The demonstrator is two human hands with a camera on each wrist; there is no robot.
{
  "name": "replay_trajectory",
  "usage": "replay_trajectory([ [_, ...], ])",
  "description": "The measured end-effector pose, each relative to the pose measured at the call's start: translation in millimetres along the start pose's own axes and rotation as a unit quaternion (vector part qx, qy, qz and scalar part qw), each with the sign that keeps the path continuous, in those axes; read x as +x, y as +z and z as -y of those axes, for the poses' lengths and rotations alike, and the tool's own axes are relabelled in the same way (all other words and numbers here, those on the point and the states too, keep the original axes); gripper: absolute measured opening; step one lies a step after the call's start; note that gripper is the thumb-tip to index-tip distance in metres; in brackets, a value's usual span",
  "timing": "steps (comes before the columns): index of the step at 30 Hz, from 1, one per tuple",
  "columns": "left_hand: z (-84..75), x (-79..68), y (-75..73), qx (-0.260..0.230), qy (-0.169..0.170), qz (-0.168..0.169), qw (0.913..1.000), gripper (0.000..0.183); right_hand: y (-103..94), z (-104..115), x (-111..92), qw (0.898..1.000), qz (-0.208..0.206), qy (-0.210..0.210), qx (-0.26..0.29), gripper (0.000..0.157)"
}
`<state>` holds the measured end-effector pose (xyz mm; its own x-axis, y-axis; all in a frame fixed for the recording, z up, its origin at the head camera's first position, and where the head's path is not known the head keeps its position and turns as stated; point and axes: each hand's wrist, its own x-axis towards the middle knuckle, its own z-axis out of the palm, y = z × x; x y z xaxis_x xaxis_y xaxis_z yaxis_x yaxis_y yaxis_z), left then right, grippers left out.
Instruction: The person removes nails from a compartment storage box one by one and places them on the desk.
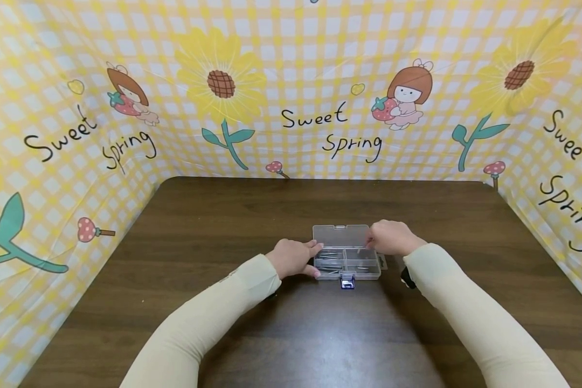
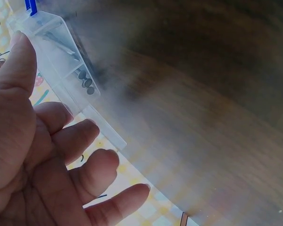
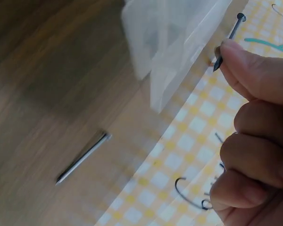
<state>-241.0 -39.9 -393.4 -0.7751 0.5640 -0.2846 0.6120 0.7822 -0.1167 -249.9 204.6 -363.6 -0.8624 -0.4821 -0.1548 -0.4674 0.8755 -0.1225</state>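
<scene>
A clear plastic compartment box (image 1: pixel 345 262) lies on the table with its lid (image 1: pixel 337 235) raised at the back. Nails (image 1: pixel 331 254) show in its left compartments. At the box's left end, my left hand (image 1: pixel 293 257) holds it, thumb at the front corner and fingers farther back. My right hand (image 1: pixel 392 237) is over the back right of the box. Between thumb and forefinger it pinches a dark nail (image 3: pixel 233 32), point down and head up in the right wrist view. Another nail (image 3: pixel 82 158) lies on the table near the box.
A blue latch (image 1: pixel 347 282) hangs at the front of the box, and a clear hanger tab (image 1: pixel 382 262) juts from its right end. The dark wood table (image 1: pixel 252 215) meets yellow checked cloth walls (image 1: pixel 300 70) at the back and both sides.
</scene>
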Motion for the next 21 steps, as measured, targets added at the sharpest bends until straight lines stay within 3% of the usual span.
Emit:
replay_trajectory([
  [21, 0.0, -2.0, -0.1, -0.004, 0.003, 0.0, 1.0, 0.078, -0.4, -47.1, -48.6, 0.999, -0.023, 0.024, 0.037, 0.01],
])
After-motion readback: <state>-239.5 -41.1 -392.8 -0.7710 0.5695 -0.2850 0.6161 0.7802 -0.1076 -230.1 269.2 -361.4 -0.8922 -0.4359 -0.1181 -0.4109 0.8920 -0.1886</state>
